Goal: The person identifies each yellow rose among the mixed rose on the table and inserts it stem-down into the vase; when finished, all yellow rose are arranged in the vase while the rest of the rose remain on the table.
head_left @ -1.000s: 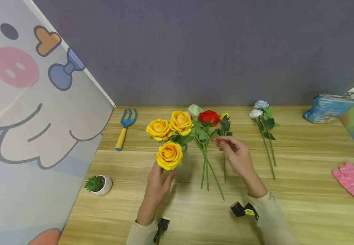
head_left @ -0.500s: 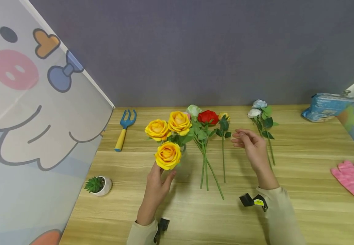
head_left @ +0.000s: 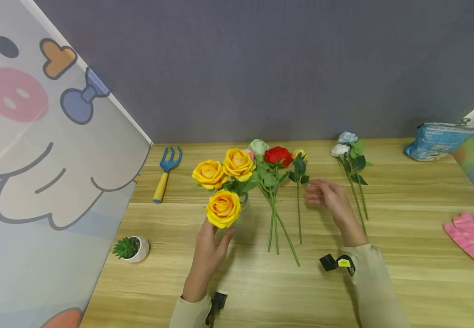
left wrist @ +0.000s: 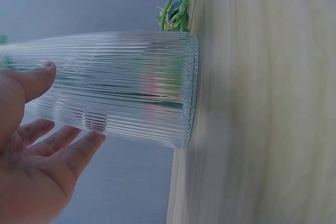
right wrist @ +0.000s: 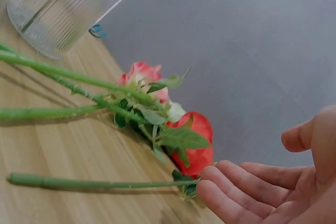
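Note:
My left hand [head_left: 211, 250] is at a ribbed clear glass vase [left wrist: 131, 87], thumb on one side and fingers on the other. Several large yellow roses [head_left: 223, 208] rise from the vase and partly cover it in the head view. My right hand [head_left: 334, 205] holds nothing; its fingers [right wrist: 252, 187] are fairly straight, with the thumb apart. It hovers just right of a single green stem [head_left: 300, 214] with dark leaves and a small yellow bloom [head_left: 300, 155]. Beside that lie a red rose [head_left: 278, 156], a pale green flower [head_left: 258, 146] and a pink rose [right wrist: 140, 77], their stems crossing.
Blue and white flowers [head_left: 340, 150] lie farther right. A blue bag [head_left: 440, 142] with a clip stands at the back right, and a pink glove [head_left: 472, 243] at the right edge. Left are a small garden fork [head_left: 165, 175] and a potted succulent [head_left: 132, 248]. A grey wall stands behind.
My right hand has moved right, away from the single stem, then slightly back left, its fingers straightening. The left hand stays at the vase.

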Demonstrator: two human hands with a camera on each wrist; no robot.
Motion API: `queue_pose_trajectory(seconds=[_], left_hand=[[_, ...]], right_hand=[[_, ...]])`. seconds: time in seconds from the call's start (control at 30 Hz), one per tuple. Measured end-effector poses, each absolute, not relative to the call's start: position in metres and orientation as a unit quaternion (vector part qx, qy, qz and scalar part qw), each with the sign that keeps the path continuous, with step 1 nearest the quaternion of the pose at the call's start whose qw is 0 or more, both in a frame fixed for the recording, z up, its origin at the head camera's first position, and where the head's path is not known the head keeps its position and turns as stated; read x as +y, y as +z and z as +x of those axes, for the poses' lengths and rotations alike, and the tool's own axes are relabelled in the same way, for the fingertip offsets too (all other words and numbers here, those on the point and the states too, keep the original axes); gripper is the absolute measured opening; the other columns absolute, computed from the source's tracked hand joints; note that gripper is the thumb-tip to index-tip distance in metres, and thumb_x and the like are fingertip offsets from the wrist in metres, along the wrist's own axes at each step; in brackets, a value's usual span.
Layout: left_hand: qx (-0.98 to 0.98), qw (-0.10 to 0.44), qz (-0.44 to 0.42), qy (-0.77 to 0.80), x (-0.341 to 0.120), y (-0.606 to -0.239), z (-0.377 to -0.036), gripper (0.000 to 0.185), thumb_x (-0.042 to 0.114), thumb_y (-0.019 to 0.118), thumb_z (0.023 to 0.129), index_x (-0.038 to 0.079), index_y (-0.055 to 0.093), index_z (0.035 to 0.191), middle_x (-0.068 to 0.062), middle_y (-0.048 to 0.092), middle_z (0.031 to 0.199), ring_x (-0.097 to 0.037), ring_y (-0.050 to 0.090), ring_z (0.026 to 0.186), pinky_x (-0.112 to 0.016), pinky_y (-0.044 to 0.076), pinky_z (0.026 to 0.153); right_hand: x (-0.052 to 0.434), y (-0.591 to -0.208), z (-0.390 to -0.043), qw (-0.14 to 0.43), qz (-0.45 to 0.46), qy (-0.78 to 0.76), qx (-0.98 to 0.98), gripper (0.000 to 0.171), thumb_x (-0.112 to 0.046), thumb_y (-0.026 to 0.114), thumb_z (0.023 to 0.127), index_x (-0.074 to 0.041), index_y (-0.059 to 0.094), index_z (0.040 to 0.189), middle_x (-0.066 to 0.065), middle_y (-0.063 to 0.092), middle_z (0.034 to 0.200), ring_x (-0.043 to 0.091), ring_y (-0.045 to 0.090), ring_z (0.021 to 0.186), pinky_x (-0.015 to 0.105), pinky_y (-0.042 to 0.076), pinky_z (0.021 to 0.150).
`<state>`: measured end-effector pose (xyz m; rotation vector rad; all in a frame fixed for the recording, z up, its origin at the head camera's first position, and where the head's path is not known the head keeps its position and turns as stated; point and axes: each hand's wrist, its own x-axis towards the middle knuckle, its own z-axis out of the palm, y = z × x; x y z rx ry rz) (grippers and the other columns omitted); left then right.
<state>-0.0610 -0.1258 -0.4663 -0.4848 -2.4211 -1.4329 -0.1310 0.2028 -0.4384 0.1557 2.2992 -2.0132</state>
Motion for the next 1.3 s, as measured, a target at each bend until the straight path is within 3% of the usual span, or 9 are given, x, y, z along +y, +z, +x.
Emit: queue_pose_trajectory(seconds=[0.47,1.0,1.3], left_hand=[[-0.838,0.15,-0.175,-0.495,-0.125,-0.466,-0.061,0.063,-0.01,0.077,0.086,-0.004,0.046,0.14,-0.021,0.059,0.133,-0.037,0.061,0.126,-0.05,0.056,0.102],[-0.838,0.157,-0.178,-0.491,-0.125,-0.468,-0.063,0.062,-0.01,0.078,0.086,-0.005,0.047,0.139,-0.021,0.059,0.132,-0.037,0.062,0.125,-0.049,0.058,0.1],[-0.839,0.15,-0.174,-0.493,-0.126,-0.468,-0.063,0.061,-0.008,0.077,0.088,-0.003,0.046,0.141,-0.02,0.059,0.134,-0.036,0.061,0.127,-0.049,0.056,0.102]], right_hand=[[0.208,-0.45,-0.136,0.099,0.07,-0.669,0.733,0.056,-0.024,0.03,0.114,0.022,0.04,0.144,0.035,0.061,0.132,0.004,0.073,0.089,0.026,0.064,0.084],[0.208,-0.464,-0.14,0.136,0.073,-0.676,0.721,0.058,-0.026,0.025,0.115,0.021,0.032,0.149,0.043,0.043,0.146,-0.001,0.07,0.091,0.022,0.062,0.086],[0.2,-0.472,-0.143,0.115,0.084,-0.655,0.742,0.045,-0.008,0.038,0.112,0.025,0.039,0.143,0.036,0.06,0.128,-0.003,0.069,0.082,0.019,0.063,0.081]])
